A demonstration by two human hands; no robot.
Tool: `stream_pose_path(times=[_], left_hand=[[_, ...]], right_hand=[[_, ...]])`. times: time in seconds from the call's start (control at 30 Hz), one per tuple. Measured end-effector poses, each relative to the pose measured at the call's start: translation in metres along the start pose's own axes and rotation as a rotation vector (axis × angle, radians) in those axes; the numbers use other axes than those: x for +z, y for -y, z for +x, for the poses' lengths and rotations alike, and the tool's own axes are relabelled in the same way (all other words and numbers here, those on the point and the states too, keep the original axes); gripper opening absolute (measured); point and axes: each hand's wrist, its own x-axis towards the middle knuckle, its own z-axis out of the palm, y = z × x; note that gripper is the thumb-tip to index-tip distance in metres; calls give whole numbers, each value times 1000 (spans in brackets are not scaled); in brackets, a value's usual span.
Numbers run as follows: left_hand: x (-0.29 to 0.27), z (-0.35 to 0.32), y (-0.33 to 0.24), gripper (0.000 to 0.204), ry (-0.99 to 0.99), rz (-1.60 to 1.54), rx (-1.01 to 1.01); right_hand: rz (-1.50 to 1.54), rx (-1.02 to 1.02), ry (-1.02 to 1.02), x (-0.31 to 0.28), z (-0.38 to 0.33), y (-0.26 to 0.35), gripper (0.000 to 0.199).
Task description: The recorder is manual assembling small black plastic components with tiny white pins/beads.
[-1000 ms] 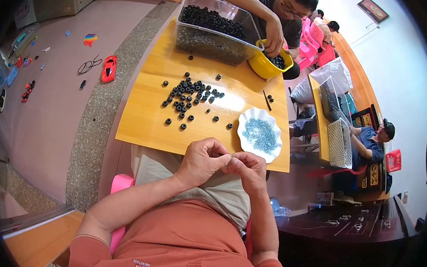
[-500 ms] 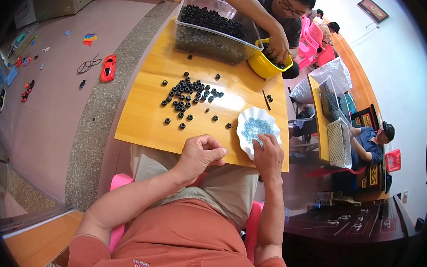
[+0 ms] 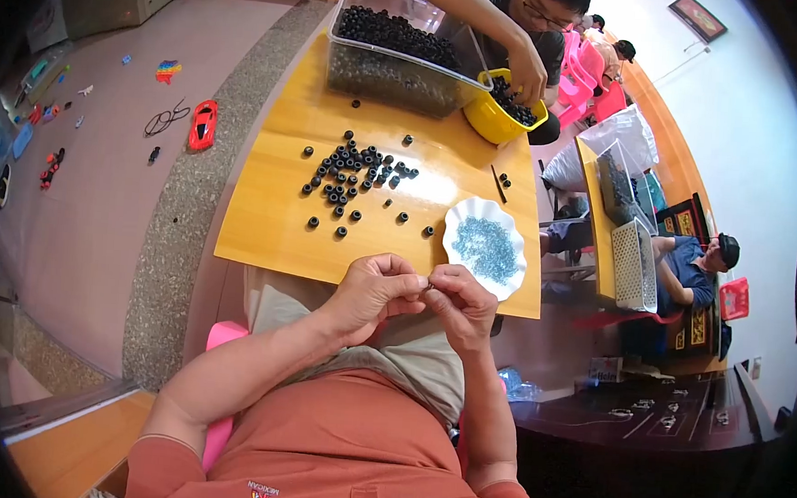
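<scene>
Just over the near edge of the wooden table (image 3: 264, 213), my two hands meet with their fingertips together. My left hand (image 3: 368, 295) is closed in a pinch, and my right hand (image 3: 464, 308) pinches against it. A tiny dark bit shows between the fingertips, too small to name. Right behind my right hand stands a white scalloped dish (image 3: 518, 233) with many tiny light-blue translucent pieces (image 3: 483, 245) in it. Farther off, a loose group of small black bead-like parts with holes (image 3: 349, 168) lies on the table, a few scattered singly.
At the far side stands a clear bin (image 3: 390, 89) full of black parts. Beside it a person's hand (image 3: 525, 72) reaches into a yellow tub (image 3: 497, 123). A thin dark stick (image 3: 498, 184) lies at the table's right. A red toy car (image 3: 202, 126) is on the floor at left.
My right hand has left the white dish and come left to my left hand's fingertips. My left hand stays in place. The other person's hand has risen a little in the yellow tub.
</scene>
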Motion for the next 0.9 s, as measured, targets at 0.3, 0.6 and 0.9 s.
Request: stream_pose_path(times=[0.3,0.6,0.9], left_hand=[[-2,2,4,13,60,-28,-16],[-2,3,5,13,80,165,80],[-4,3,5,15,114,199,53]], right_hand=[[-74,68,-22,-6,-3,-8,13],[-3,132,8,-13,2,0,9],[-141,150,160,-27,5,7,11]])
